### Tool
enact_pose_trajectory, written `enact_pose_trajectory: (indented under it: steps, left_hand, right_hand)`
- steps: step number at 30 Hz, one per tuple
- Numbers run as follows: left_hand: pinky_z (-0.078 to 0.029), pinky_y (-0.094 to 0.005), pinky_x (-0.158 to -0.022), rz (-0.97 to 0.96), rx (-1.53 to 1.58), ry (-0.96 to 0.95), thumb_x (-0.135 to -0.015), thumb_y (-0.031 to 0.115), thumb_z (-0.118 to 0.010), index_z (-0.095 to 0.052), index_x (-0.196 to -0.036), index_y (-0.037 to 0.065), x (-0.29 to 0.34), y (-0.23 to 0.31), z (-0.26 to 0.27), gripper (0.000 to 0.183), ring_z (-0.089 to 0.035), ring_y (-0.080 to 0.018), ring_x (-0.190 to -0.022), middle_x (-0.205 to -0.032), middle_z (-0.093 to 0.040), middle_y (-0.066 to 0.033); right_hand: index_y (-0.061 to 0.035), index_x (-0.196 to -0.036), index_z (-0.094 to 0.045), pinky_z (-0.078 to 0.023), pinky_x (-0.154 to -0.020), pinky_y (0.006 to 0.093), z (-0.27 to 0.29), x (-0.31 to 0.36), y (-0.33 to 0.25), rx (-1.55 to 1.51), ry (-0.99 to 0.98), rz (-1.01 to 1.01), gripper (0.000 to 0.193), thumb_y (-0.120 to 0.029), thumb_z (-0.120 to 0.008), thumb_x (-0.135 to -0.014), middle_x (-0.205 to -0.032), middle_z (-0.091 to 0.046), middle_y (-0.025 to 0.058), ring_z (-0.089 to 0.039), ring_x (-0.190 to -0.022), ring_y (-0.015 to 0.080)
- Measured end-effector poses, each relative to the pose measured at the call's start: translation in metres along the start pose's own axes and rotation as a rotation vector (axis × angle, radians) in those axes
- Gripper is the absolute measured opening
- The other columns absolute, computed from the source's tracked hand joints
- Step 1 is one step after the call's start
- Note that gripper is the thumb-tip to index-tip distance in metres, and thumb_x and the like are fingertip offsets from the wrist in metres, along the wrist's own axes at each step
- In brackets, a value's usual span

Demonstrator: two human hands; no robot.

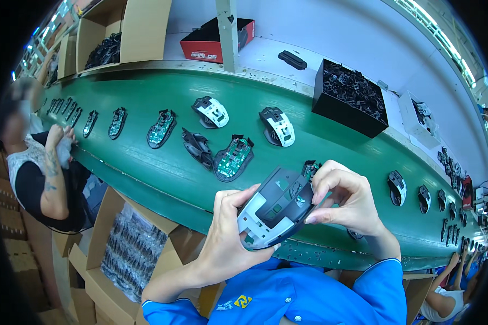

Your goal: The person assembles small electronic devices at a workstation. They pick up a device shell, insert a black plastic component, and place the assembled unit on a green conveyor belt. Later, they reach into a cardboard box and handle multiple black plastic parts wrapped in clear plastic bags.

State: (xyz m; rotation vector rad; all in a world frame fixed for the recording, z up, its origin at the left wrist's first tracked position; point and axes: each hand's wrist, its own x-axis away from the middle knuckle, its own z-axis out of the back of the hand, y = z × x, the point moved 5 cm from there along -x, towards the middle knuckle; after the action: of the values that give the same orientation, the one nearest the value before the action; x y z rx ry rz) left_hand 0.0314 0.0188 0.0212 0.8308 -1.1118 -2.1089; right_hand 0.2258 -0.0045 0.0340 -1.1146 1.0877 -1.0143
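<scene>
In front of me my left hand [222, 235] is closed round a computer mouse shell [276, 208], dark grey with white side pieces and open cut-outs. My right hand [352, 203] pinches the shell's right edge between thumb and fingers. Any small part in that pinch is hidden. Partly behind my right fingers lies a mouse base with a green circuit board [310, 169]. Left of the shell are another board-fitted mouse base [233, 158] and a loose black mouse shell [197, 147]. Two white-and-black mouse shells [279, 127] [211, 112] lie beyond.
A green conveyor belt [146, 89] carries more mouse parts both ways. A black box of small dark parts [350, 100] and a red box [200, 46] stand on the far side. At lower left is a carton of bagged parts [95, 271]; a co-worker [49, 168] sits beyond.
</scene>
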Motion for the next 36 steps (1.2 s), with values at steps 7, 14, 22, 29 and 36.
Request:
enact_pose_trajectory:
  steps: [7,14,22,29,36]
  left_hand:
    - [-0.039,-0.0350,-0.092,-0.008,0.036,-0.104,-0.059,0.013,-0.082,-0.030,-0.123,-0.001,0.000,0.007,-0.010,0.084,-0.043,-0.0242,-0.111,-0.114,-0.038,-0.0137]
    - [-0.049,-0.0361,-0.085,-0.169,-0.059,-0.019,-0.056,0.019,-0.085,-0.046,-0.121,-0.005,-0.007,0.022,-0.005,0.080,-0.056,-0.0304,-0.106,-0.117,-0.052,-0.0205]
    - [-0.052,-0.0339,-0.080,-0.132,-0.082,-0.043,-0.055,0.020,-0.084,-0.053,-0.117,-0.006,-0.014,0.020,-0.003,0.074,-0.064,-0.0291,-0.094,-0.108,-0.060,-0.0205]
    - [-0.044,-0.0343,-0.091,0.056,0.042,-0.063,-0.053,0.025,-0.086,-0.051,-0.117,-0.008,-0.016,0.008,-0.016,0.079,-0.055,-0.0268,-0.107,-0.113,-0.054,-0.0200]
    - [-0.045,-0.0350,-0.091,0.072,0.271,-0.091,-0.060,0.019,-0.083,-0.050,-0.122,-0.005,-0.012,-0.005,-0.028,0.074,-0.054,-0.0249,-0.107,-0.115,-0.051,-0.0170]
  right_hand:
    - [-0.0019,-0.129,-0.040,-0.049,-0.088,0.0366,-0.003,-0.006,0.008,-0.234,-0.112,-0.066,0.079,-0.008,-0.082,-0.063,-0.116,-0.053,0.0120,-0.054,-0.107,0.0228]
    - [-0.0004,-0.129,-0.042,-0.034,-0.105,0.0391,-0.008,-0.008,0.024,-0.359,-0.313,0.017,0.095,-0.022,-0.090,-0.050,-0.130,-0.049,0.0153,-0.046,-0.122,0.0231]
    - [0.0004,-0.127,-0.043,-0.037,-0.103,0.0371,-0.010,-0.002,0.042,-0.525,-0.186,-0.144,0.095,-0.025,-0.090,-0.049,-0.128,-0.051,0.0148,-0.050,-0.117,0.0222]
    - [-0.0022,-0.128,-0.041,-0.037,-0.104,0.0387,-0.005,0.000,0.054,-0.489,-0.167,-0.109,0.095,-0.025,-0.090,-0.051,-0.132,-0.046,0.0148,-0.048,-0.120,0.0229]
    - [-0.0031,-0.127,-0.042,-0.035,-0.105,0.0382,-0.008,0.009,0.042,-0.314,-0.168,-0.039,0.089,-0.020,-0.089,-0.054,-0.135,-0.044,0.0147,-0.046,-0.122,0.0229]
